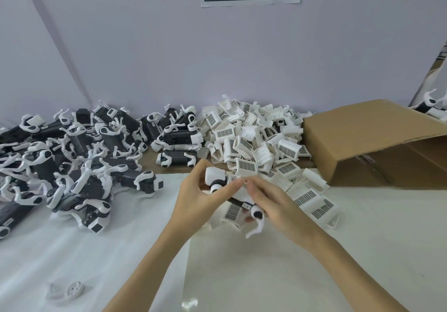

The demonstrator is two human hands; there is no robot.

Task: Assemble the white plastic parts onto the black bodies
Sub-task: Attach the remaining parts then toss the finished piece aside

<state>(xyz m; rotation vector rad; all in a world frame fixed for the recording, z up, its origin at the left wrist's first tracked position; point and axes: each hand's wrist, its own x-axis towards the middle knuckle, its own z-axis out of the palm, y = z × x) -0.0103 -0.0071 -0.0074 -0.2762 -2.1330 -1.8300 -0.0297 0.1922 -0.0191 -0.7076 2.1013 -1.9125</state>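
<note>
Above the table's middle I hold one black body (238, 201) with white legs between both hands. My left hand (200, 195) grips its upper end, fingers curled around a white rounded part (214, 175). My right hand (268, 201) grips the lower end, and a white leg (255, 229) hangs below it. A heap of loose white plastic parts (256, 142) with dark grilles lies just behind my hands. At the left sits a pile of black bodies with white parts fitted (79, 159).
A brown cardboard box (372, 142) lies on its side at the right, open toward me. A small white round piece (72, 292) rests near the front left. A white sheet (266, 275) covers the table in front. A wall stands close behind the piles.
</note>
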